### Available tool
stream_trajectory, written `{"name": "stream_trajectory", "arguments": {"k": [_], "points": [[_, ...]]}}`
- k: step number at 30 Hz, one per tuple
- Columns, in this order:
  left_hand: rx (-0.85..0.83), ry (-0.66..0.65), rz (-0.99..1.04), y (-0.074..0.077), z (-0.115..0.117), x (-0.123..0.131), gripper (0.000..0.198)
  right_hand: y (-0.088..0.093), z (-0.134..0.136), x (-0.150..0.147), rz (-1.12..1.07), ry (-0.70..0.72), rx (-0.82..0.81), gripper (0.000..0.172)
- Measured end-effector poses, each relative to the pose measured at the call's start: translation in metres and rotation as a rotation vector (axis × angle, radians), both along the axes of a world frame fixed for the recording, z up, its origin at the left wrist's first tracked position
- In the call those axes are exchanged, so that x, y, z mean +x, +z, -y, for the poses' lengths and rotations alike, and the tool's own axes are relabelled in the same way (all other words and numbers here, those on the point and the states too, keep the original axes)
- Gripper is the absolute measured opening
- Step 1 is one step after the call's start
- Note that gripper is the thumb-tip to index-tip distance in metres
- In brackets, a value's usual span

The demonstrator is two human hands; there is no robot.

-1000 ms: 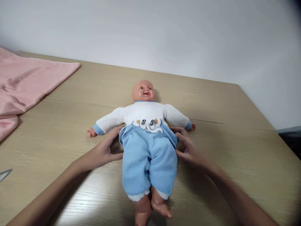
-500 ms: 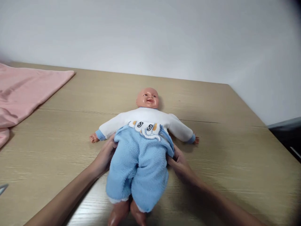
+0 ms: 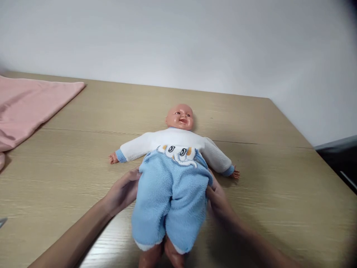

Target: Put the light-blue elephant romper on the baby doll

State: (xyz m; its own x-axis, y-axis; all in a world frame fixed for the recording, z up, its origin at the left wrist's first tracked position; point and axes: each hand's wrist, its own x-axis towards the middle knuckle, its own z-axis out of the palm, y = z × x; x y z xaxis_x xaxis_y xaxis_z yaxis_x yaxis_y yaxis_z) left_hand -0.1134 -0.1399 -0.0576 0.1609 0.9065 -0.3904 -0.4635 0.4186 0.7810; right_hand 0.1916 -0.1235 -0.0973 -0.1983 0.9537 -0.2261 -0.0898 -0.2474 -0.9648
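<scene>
A baby doll (image 3: 181, 118) lies on its back on the table, head away from me and arms spread. It wears a white top (image 3: 178, 137) with blue cuffs and fuzzy blue pants (image 3: 170, 190) with an embroidered elephant face at the waist. My left hand (image 3: 126, 188) is closed at the left side of the pants, its fingertips hidden behind the fabric. On the opposite side, my right hand (image 3: 219, 193) grips the pants near the waist, thumb in front. The doll's bare lower legs (image 3: 174, 255) stick out below the pants' hems.
A pink cloth (image 3: 33, 104) lies at the table's left. The wooden table (image 3: 279, 178) meets a pale wall (image 3: 178, 44) at the back. Beyond its right edge is a dark object (image 3: 343, 160). A small grey tip (image 3: 2, 222) shows at the left frame edge.
The doll and pants sit slightly further right and lower in view. My left hand has slipped a little down the side of the pants; my right hand still holds the other side.
</scene>
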Motion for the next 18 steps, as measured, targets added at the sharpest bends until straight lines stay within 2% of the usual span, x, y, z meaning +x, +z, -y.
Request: {"name": "stream_trajectory", "arguments": {"k": [4, 7, 9, 14, 18], "points": [[-0.002, -0.052, -0.004, -0.004, 0.001, -0.004, 0.04, 0.002, -0.001, -0.001, -0.031, 0.002, -0.04, 0.068], [0.032, -0.089, -0.052, -0.011, 0.0, -0.006, 0.054, 0.002, -0.001, -0.001, -0.003, -0.034, 0.034, 0.052], [0.094, -0.101, -0.108, -0.018, 0.0, -0.008, 0.056, 0.002, -0.003, 0.0, 0.03, -0.06, 0.103, 0.047], [0.271, 0.029, -0.291, -0.028, 0.004, -0.011, 0.052, 0.002, -0.006, 0.005, 0.061, -0.134, 0.179, 0.047], [0.202, 0.078, -0.216, -0.021, 0.003, -0.001, 0.059, 0.002, -0.013, 0.008, 0.07, -0.161, 0.085, 0.063]]}}
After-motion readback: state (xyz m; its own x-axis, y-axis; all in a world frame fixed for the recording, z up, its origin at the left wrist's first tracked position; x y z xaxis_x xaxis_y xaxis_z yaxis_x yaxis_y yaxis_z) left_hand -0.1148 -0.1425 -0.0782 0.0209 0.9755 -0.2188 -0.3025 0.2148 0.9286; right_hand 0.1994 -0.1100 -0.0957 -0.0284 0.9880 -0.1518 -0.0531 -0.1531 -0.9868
